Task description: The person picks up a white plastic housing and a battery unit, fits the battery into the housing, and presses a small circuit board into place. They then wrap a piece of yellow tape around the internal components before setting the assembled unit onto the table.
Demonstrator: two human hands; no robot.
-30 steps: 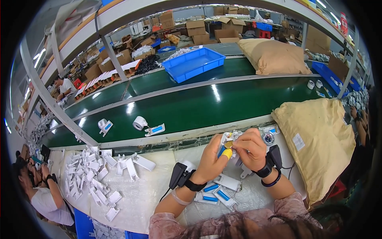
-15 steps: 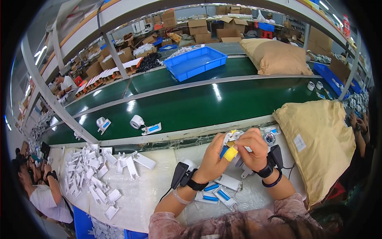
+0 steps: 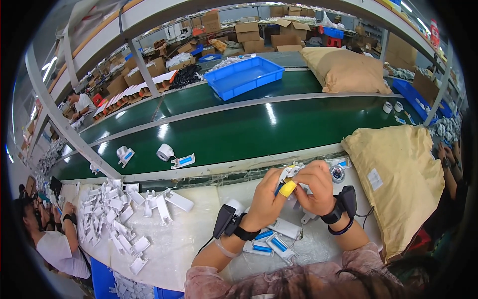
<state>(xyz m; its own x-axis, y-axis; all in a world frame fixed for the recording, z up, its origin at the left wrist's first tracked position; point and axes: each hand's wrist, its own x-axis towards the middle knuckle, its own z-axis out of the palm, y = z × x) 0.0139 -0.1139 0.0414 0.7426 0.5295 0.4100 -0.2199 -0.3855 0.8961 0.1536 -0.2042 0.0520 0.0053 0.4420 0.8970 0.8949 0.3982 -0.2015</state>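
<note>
Above the near edge of the bench, my left hand [image 3: 267, 202] and my right hand [image 3: 316, 190] are closed together around a small white plastic part [image 3: 287, 173]. A yellow wrap [image 3: 288, 188] shows at my left thumb, and a bit of blue lies beside it. My fingers cover most of the part. Under my wrists lie several white plastic housings [image 3: 282, 243] with blue cylindrical cells in them. Just beyond my right hand sits a round, clear-faced piece [image 3: 337, 173].
A heap of white plastic pieces [image 3: 112, 209] covers the left of the bench. Across the front runs a green conveyor belt [image 3: 219, 134] carrying white round heads [image 3: 165, 152] with blue-celled housings. A tan sack [image 3: 398, 174] stands at right; a blue tray [image 3: 244, 78] lies farther back.
The white heads and housings on the belt have shifted slightly left. My fingers have turned a little around the white part, and less of the yellow wrap and blue shows.
</note>
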